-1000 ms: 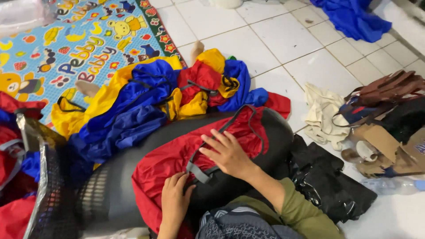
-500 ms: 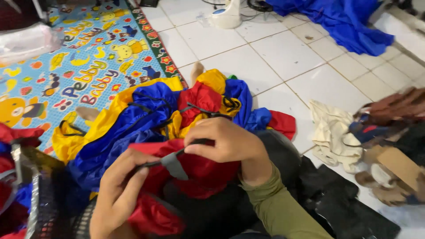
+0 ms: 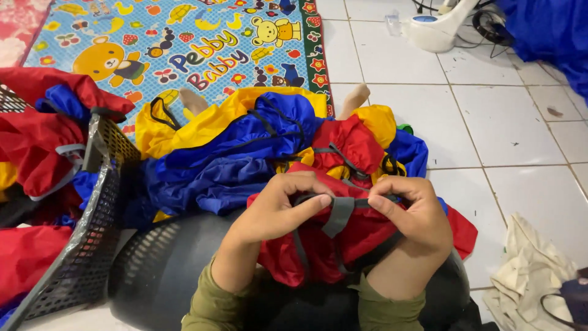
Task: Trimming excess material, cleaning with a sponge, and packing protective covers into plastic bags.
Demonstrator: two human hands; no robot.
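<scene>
Both hands hold up a bunched red fabric bag (image 3: pixel 352 236) with a grey strap (image 3: pixel 338 214) across its top. My left hand (image 3: pixel 278 208) pinches the strap's left end and my right hand (image 3: pixel 413 217) grips its right end. The bag rests over a black rounded basket (image 3: pixel 165 270) on my lap. Olive green sleeves cover both forearms. Just beyond the hands lies a heap of blue, yellow and red fabric pieces (image 3: pixel 245 147).
A black mesh basket (image 3: pixel 92 227) holding red fabric stands at the left. A colourful cartoon play mat (image 3: pixel 184 43) covers the floor behind. White tiles (image 3: pixel 508 122) lie to the right, with a cream cloth bag (image 3: pixel 530 276), a white appliance base (image 3: pixel 438 27) and blue cloth (image 3: pixel 551 30).
Both hands have lifted and gathered the red bag into a tighter bunch, now gripping the grey strap at both ends. The camera view has tilted toward the mat.
</scene>
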